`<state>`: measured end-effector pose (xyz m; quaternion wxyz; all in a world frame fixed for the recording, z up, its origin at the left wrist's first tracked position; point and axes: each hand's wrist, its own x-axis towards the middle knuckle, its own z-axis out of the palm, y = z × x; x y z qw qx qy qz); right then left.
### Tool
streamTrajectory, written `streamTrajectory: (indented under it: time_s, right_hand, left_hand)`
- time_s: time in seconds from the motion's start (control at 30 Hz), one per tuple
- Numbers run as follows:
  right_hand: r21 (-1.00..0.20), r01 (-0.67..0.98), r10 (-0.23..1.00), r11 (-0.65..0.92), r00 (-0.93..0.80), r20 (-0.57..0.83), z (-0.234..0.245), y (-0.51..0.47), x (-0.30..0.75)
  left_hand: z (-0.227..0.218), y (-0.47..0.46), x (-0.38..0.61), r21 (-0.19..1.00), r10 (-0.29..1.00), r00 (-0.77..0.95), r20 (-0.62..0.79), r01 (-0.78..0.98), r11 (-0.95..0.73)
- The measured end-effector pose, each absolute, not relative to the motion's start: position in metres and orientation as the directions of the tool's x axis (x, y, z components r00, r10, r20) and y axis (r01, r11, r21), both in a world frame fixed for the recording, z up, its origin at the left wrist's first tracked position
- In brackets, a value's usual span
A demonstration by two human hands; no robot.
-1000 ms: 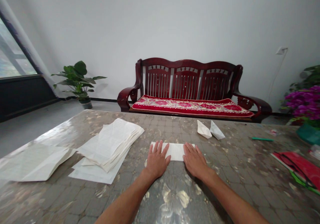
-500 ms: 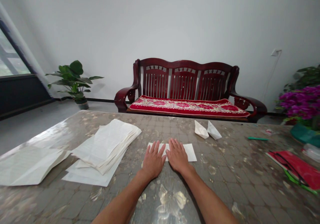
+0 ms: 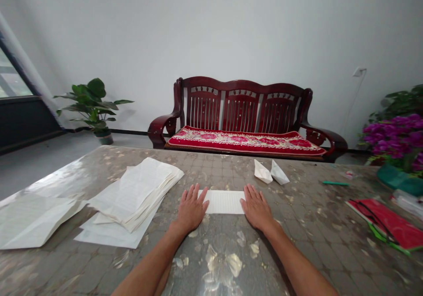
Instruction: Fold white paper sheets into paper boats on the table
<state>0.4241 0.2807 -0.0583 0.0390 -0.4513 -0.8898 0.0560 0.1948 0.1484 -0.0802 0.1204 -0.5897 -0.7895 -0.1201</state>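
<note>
Tabletop (image 3: 211, 166), paper strip (image 3: 222, 201) between left hand (image 3: 192, 207), right hand (image 3: 256, 207), both grips flat, open

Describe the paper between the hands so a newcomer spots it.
On the patterned table before the red-cushioned wooden bench, find the left hand and right hand. The lined paper strip lies flat between them, unlike the thick stack to its left and the folded boats beyond.

The white wall (image 3: 211, 31) stands behind a dark red wooden bench (image 3: 241, 99) with a red flower cushion (image 3: 246, 140). On the left, a green potted plant (image 3: 94, 102) is on the grey floor (image 3: 36, 168) near a bright window (image 3: 9, 80). On the right are purple flowers (image 3: 393, 135), and a wall socket (image 3: 357, 72) is above them.
</note>
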Motion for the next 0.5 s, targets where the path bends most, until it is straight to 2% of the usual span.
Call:
streamTrajectory:
  time_s: [0.2,0.33,0.5]
  right_hand:
    - [-0.105,0.802,0.809,0.588,-0.586,0.05,-0.067,0.285,0.439]
    - [-0.141,0.788,0.801,0.599,-0.589,0.109,-0.069,0.289,0.441]
    - [-0.142,0.748,0.755,0.648,-0.655,-0.004,-0.049,0.305,0.44]
  left_hand:
    - [-0.077,0.147,0.178,0.016,0.886,-0.33,0.326,0.939,0.344]
    - [-0.077,0.148,0.17,0.019,0.863,-0.385,0.327,0.916,0.401]
    - [-0.073,0.15,0.167,0.129,0.897,-0.325,0.301,0.945,0.3]
